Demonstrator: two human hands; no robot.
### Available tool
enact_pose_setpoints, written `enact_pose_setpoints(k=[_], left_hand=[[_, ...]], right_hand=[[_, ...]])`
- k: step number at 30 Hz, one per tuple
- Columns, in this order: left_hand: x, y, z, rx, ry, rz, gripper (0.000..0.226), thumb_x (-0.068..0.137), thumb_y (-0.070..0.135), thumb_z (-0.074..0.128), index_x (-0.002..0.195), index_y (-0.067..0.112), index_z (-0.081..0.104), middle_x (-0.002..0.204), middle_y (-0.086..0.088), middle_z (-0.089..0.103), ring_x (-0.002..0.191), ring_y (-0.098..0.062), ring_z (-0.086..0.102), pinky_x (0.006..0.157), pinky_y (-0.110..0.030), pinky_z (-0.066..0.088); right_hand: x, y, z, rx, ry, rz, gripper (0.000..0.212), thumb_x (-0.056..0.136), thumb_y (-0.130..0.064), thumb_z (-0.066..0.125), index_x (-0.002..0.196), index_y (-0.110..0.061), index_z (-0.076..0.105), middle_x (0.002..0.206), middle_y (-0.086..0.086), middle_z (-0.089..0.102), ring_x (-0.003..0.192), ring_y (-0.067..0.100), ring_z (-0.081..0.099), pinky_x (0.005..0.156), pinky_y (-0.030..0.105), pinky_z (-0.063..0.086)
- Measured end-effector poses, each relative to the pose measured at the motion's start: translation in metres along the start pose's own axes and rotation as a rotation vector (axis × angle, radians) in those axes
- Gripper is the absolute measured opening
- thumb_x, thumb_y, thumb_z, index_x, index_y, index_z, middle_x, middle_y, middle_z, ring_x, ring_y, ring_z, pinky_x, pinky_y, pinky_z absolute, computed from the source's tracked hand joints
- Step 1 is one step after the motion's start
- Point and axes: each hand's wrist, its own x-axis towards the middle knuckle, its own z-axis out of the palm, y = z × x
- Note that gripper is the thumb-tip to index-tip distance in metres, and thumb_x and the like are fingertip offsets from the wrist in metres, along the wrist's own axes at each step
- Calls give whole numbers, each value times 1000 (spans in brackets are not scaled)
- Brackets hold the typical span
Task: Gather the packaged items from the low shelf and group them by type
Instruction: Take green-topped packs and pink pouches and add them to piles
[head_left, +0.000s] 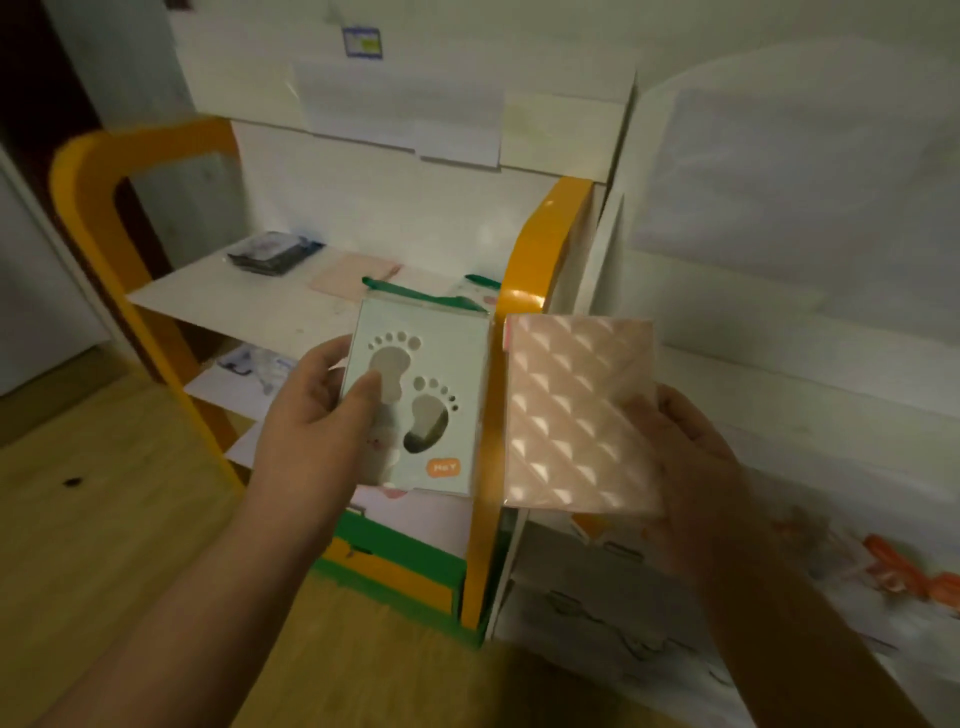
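My left hand (317, 415) grips a pale flat package (441, 364) with two footprint cut-outs and an orange label, thumb on its front. My right hand (691, 452) holds a pink package (566, 405) with a diamond pattern by its right edge. Both packages are raised in front of the low shelf (249, 306), side by side and apart. On the white shelf top lie a dark package (270, 254) at the back left, a flat pink package (353, 273) in the middle, and a green-edged item (480, 286) at the right, partly hidden behind the footprint package.
The shelf has orange side frames (524, 275). A lower shelf board holds a clear bluish packet (254, 364). A green and orange box (395, 571) sits at the bottom. White furniture (779, 364) stands to the right, with orange-patterned bags (893, 571) below. Wooden floor (104, 519) lies at the left.
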Motion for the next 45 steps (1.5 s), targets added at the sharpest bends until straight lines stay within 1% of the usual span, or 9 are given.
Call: enact_pose_setpoints(k=[8,13,18,25,28,31,36,41,45], left_hand=[[22,-10,-48,-31,88,-50,26,99,19,53,106,44,57,92,17,72,83,-16,73,70,-48,61],[61,-21,-72,-13,157,-53,26,100,18,51,120,33,55,91,22,72,79,-12,73,63,-39,62],[118,-35,-93,33,213,-73,24,98,17,53,117,31,60,98,13,73,83,-16,73,66,-43,61],[204,-44,-111,67,236,-77,25,98,15,53,116,31,58,91,20,72,79,-9,72,60,-34,59],[230,-51,-114,70,237,-97,25,97,17,54,113,36,58,89,23,72,78,-7,72,61,-34,58],[257,-54,-118,50,223,-125,23,98,18,54,109,37,58,89,19,73,78,-10,73,61,-35,58],[306,-68,-121,52,181,-141,22,97,20,54,107,38,60,92,15,74,81,-15,74,62,-40,59],[364,-81,-126,46,90,-157,24,97,21,55,114,36,59,85,19,72,75,-7,72,54,-26,57],[416,-83,-134,47,-19,-140,27,97,20,53,103,46,61,88,17,73,76,-8,73,57,-31,58]], right_hand=[[30,23,66,7,-87,31,21,99,-22,53,114,-19,67,99,3,75,82,20,73,59,32,56],[68,45,105,-37,-100,2,20,97,-28,58,112,-28,70,110,2,74,102,28,70,87,48,56],[118,61,147,-15,-126,32,16,96,-28,59,106,-32,72,103,-3,75,95,21,72,71,37,55],[191,75,203,-9,-75,111,14,96,-39,59,98,-45,71,105,-6,72,102,24,67,90,46,54],[212,74,217,-4,-53,128,22,97,-40,57,81,-50,70,103,-7,67,99,21,64,85,39,53],[228,73,225,-52,-6,156,15,99,-39,53,87,-43,61,101,-9,59,90,15,58,71,30,47],[261,101,238,-58,127,195,22,92,-48,58,113,-45,61,117,-2,62,104,29,62,89,54,53],[300,120,270,-68,325,105,17,101,-26,52,112,-22,65,87,2,66,71,14,60,57,29,50],[331,126,297,-165,355,78,20,103,-27,47,116,-20,61,95,4,67,78,18,62,59,28,52]])
